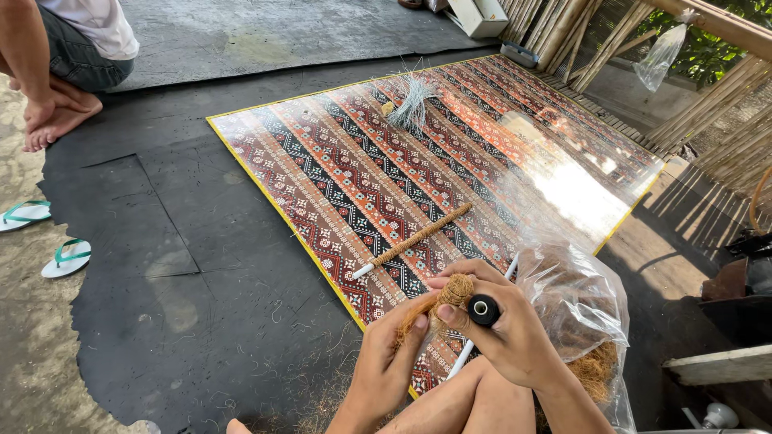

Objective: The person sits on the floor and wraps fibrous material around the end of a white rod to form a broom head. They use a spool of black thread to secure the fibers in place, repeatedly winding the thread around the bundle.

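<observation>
Over your knees, above the near edge of the patterned mat (386,173), your right hand (503,337) is clamped on a black spool (483,309), while your left hand (390,362) pinches brown fibre (452,291) against it. Keep the strand taut, feeding small tufts evenly.

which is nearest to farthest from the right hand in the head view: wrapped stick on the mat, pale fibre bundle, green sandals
From the right hand:
1. wrapped stick, just ahead on the mat
2. pale fibre bundle, far end of the mat
3. green sandals, far left, off the mat
</observation>
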